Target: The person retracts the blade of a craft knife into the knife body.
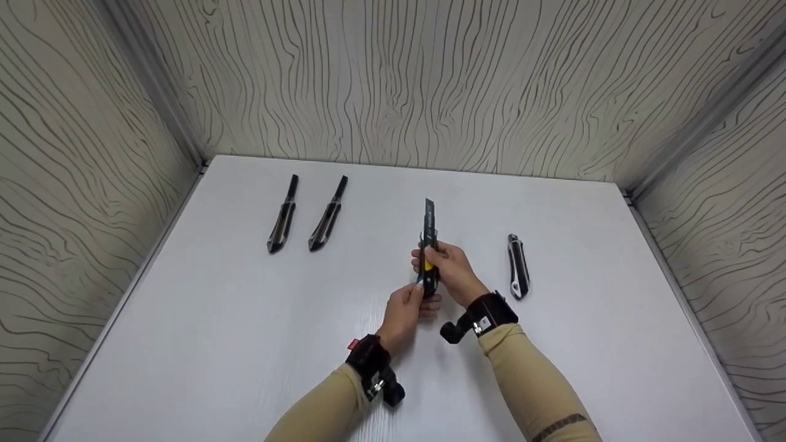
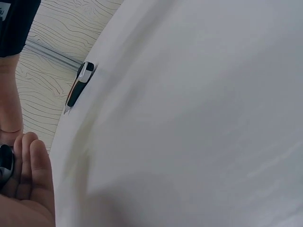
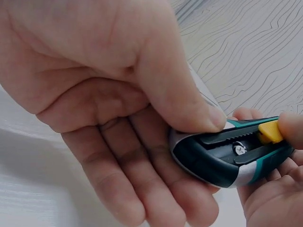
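Between my hands is a utility knife (image 1: 429, 230), its long dark blade pointing at the far side of the table. My right hand (image 1: 457, 270) grips the handle, and its thumb lies on the yellow slider (image 3: 271, 132). At the rounded butt end, my left hand (image 1: 402, 310) pinches the knife, thumb on top and fingers beneath. The right wrist view shows this left hand (image 3: 109, 104) large in front, with green and silver trim on the handle. In the left wrist view only the knife's butt (image 2: 5, 165) shows.
Two similar utility knives lie at the back left, an outer one (image 1: 282, 224) and an inner one (image 1: 326, 221), dark blades extended. Another knife (image 1: 519, 270) lies to the right of my hands, with no long blade showing. Patterned wall panels (image 1: 393, 80) enclose the white table (image 1: 215, 319).
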Demonstrator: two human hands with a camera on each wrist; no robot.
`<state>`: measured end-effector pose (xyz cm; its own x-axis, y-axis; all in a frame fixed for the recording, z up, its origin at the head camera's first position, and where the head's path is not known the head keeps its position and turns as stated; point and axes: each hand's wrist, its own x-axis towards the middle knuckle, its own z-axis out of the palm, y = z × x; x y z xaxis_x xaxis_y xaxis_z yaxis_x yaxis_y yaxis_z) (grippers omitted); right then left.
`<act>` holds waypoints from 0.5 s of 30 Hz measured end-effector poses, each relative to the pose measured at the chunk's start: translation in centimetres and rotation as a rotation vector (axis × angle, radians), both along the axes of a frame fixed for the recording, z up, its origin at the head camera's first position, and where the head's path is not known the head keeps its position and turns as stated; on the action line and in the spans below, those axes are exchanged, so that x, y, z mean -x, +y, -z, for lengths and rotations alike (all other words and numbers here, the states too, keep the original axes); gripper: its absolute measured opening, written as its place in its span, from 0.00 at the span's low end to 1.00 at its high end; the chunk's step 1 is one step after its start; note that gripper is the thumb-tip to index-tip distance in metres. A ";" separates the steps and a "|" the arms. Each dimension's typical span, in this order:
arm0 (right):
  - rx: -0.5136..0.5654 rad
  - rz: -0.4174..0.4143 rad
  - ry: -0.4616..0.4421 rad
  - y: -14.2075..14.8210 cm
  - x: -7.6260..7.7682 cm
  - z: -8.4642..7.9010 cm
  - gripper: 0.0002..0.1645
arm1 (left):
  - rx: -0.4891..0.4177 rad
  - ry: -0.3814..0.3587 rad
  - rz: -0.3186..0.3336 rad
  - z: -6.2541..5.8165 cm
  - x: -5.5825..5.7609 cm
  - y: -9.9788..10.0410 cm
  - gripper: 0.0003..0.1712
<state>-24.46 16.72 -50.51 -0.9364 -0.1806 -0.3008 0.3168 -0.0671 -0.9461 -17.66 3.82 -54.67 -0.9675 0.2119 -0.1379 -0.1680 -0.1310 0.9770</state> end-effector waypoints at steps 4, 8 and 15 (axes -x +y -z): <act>-0.005 0.004 -0.010 0.0 0.0 0.0 0.21 | 0.002 -0.006 0.002 0.0 0.0 0.0 0.21; -0.008 -0.007 0.001 0.0 -0.1 0.0 0.22 | -0.016 -0.011 0.003 0.2 0.0 0.0 0.21; -0.015 -0.013 0.007 0.0 -0.1 0.0 0.22 | -0.015 -0.014 -0.004 0.1 0.0 0.0 0.21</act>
<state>-24.36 16.70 -50.47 -0.9364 -0.1877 -0.2966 0.3105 -0.0485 -0.9493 -17.63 3.82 -54.76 -0.9663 0.2104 -0.1486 -0.1814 -0.1465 0.9724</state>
